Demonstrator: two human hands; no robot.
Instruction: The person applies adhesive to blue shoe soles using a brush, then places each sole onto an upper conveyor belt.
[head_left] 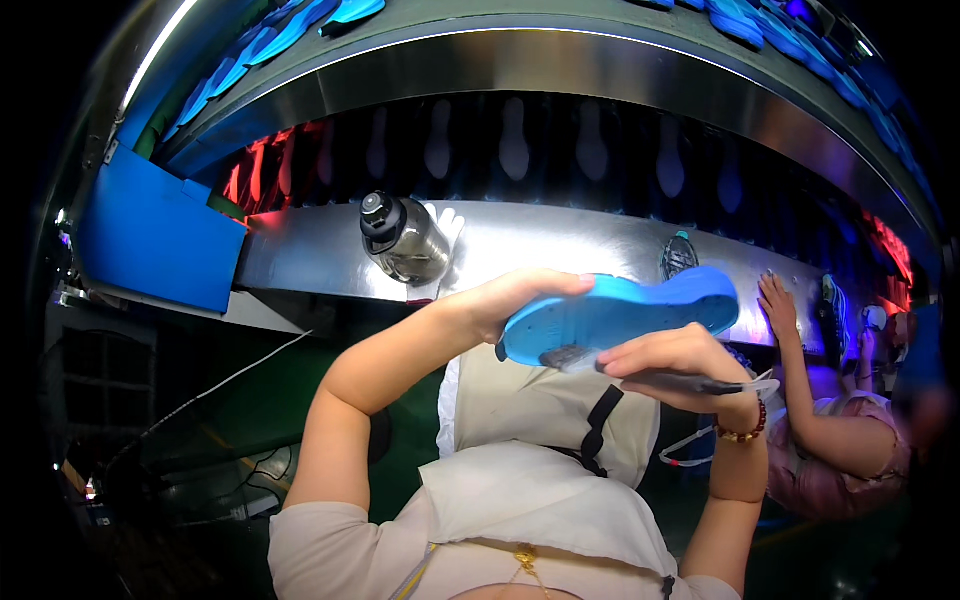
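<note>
A blue shoe sole [625,310] is held up in front of my body, above the near edge of the metal bench. My left hand [530,295] is closed on its left end, thumb along the upper edge. My right hand [690,360] grips a brush with a dark handle [675,382], and a pale thin tube [762,384] is at the handle's rear. The dark bristles [566,356] are against or just in front of the sole's lower left part; blur hides whether they touch. Part of the sole's lower edge is behind my right fingers.
On the metal bench [560,230] stand a large dark flask [405,240] beside a white glove [450,225], and a clear bottle [680,258]. Blue soles [735,22] lie on the belt above. A co-worker's hand [778,308] rests on the bench to the right. A blue panel [155,230] is left.
</note>
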